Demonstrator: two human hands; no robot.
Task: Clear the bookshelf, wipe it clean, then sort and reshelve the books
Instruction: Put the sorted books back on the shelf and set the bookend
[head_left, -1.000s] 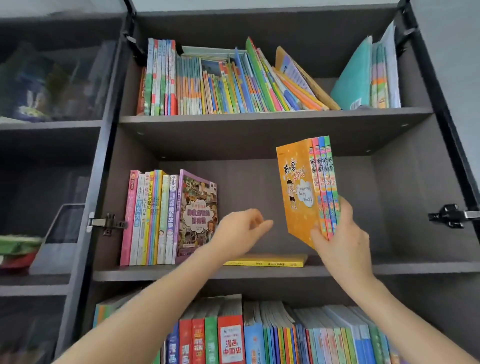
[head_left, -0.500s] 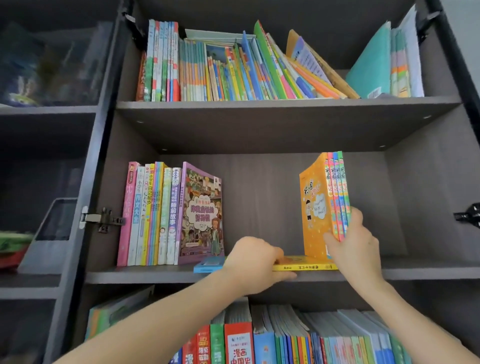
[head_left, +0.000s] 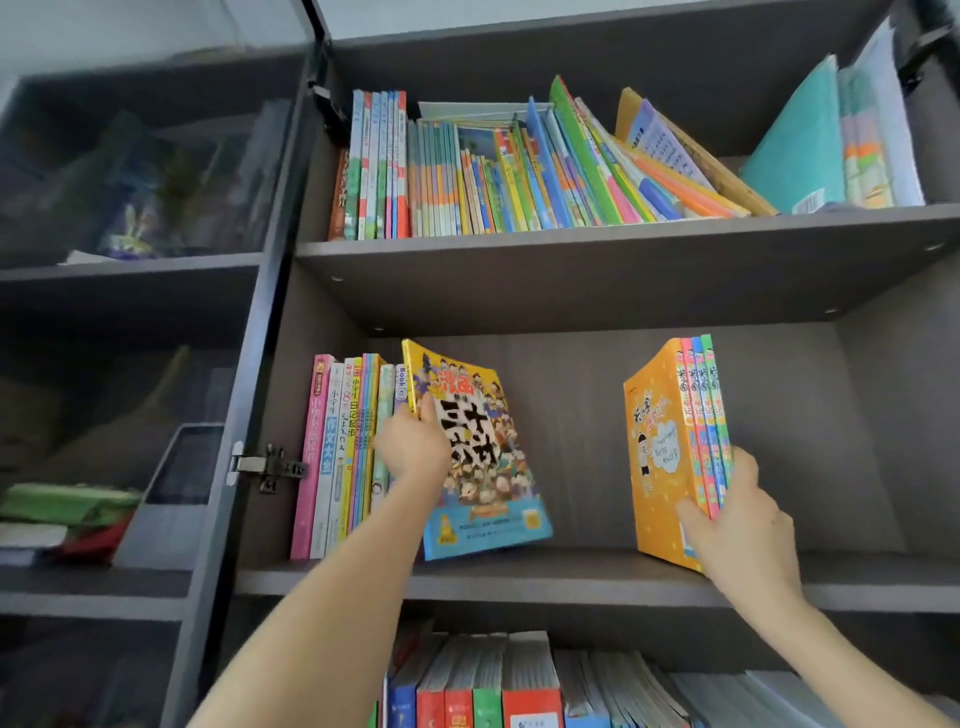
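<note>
Books fill three levels of a dark, wood-grain bookshelf (head_left: 571, 574). On the middle shelf the left hand (head_left: 415, 447) holds a glossy comic book (head_left: 485, 483) with a yellow top, a crowd of cartoon figures and a blue bottom band. The book tilts, its top leaning left toward the upright row of books (head_left: 340, 457) at the shelf's left end. The grip pinches the book near its left edge, with the thumb on the front cover and the fingers out of sight behind. I cannot tell whether the lower corner touches the board.

Well apart to the right, the right hand (head_left: 743, 519) clasps a set of four thin books (head_left: 667, 441). An orange cartoon cover faces left, and pink, blue and green spines face near. The grip curls round their lower near corner, thumb on the orange cover and fingers over the spines. The hand hides part of the set's foot.

The top shelf paperbacks (head_left: 519, 171) are thin and bright. Those toward the right slump leftward, and a teal book (head_left: 800, 150) leans toward the right wall. The lower shelf books (head_left: 519, 691) are cut off by the bottom edge. Far left, a smoky glass door (head_left: 145, 234) shows only dim, blurred shapes behind it, and a metal hinge (head_left: 265, 466) sits on its frame.
</note>
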